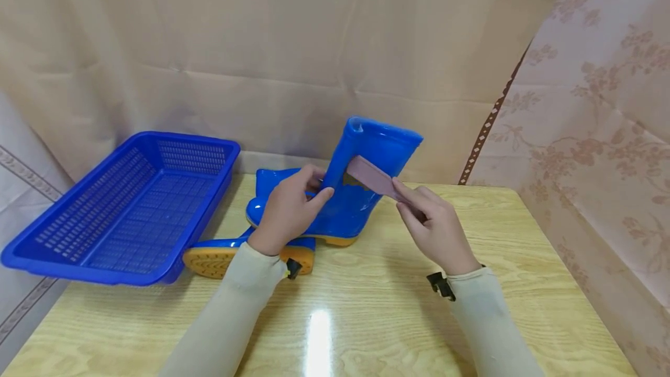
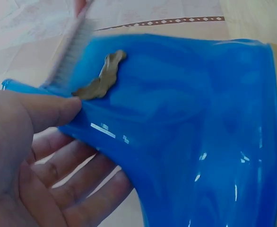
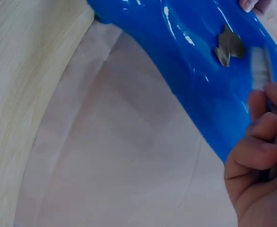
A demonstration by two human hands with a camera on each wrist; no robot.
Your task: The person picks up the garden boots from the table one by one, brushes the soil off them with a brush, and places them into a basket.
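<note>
A blue rain boot [image 1: 389,141] stands tilted over the table, its shaft leaning to the right and its toe pointing left. My left hand [image 1: 288,208] pinches the shaft's edge, thumb on the near face and fingers behind it, as the left wrist view shows. In my right hand [image 1: 437,228] is a brush [image 1: 373,178] with a pinkish back, held by its handle. White bristles [image 3: 260,68] face the boot near a grey-brown patch of dirt [image 2: 108,78], which clings to the blue surface. A second boot [image 1: 209,260] lies on its side, yellow-orange sole toward me, partly hidden by my left wrist.
A blue plastic basket [image 1: 201,223] with mesh walls stands on the table's left side, close to the lying boot. Behind the wood-grain table [image 1: 387,313] hangs a beige curtain [image 1: 293,28], and a flowered cloth [image 1: 602,103] hangs along the right.
</note>
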